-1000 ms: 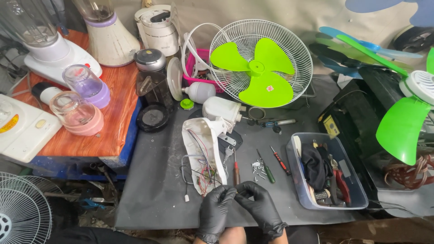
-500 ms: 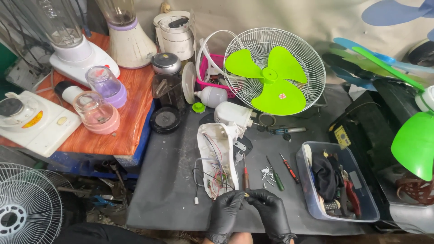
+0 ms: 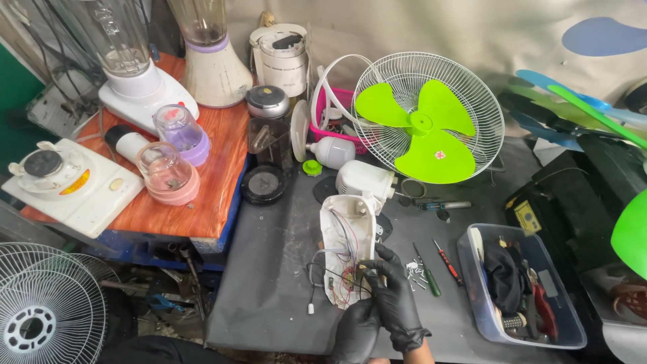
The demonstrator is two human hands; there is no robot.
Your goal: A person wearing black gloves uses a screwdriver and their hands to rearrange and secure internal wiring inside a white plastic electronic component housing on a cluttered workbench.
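While both black-gloved hands work at the near end of the opened white fan base (image 3: 346, 249), the right hand (image 3: 394, 293) pinches a small part among its wires and the left hand (image 3: 357, 330) props the housing from below. That base lies on the grey mat (image 3: 269, 283), with screwdrivers (image 3: 438, 266) just beside it and the green-bladed fan (image 3: 428, 121) beyond.
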